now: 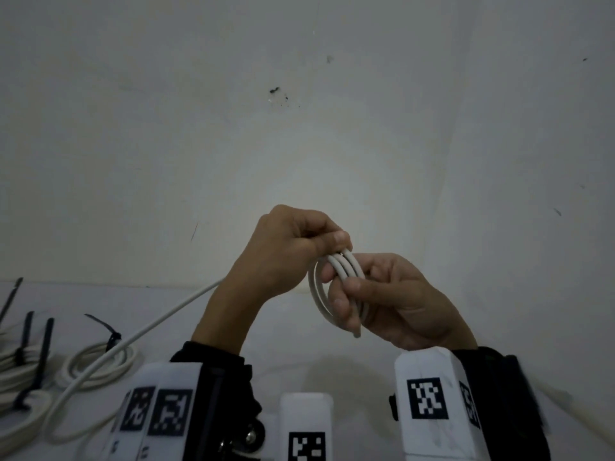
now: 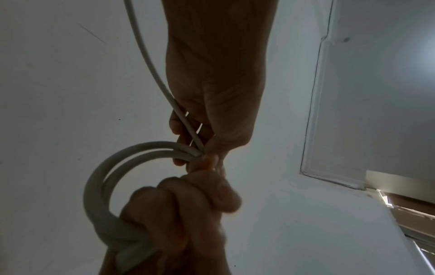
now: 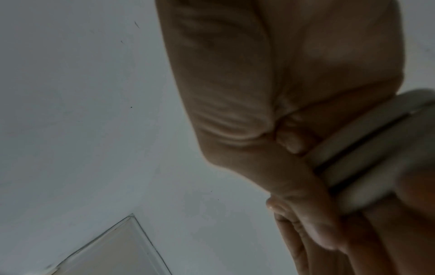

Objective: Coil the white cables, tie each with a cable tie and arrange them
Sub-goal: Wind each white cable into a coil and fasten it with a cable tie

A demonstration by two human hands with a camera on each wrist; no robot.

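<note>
Fig.: I saw both hands raised above the desk (image 1: 332,367) w/ a small white cable coil (image 1: 336,287) between them. Left hand (image 1: 289,247): fingers curled, pinching the coil's top. Right hand (image 1: 392,304): fingers wrapped round the lower turns; one cut cable end stuck out below. The loose tail (image 1: 149,327) ran down-left, its far end cut off by the wrist rigs. Tied coils (image 1: 96,364) w/ black cable ties (image 1: 109,334) lay at left, partly out of frame. Right wrist view was blurred; I couldn't count the turns there.
</note>
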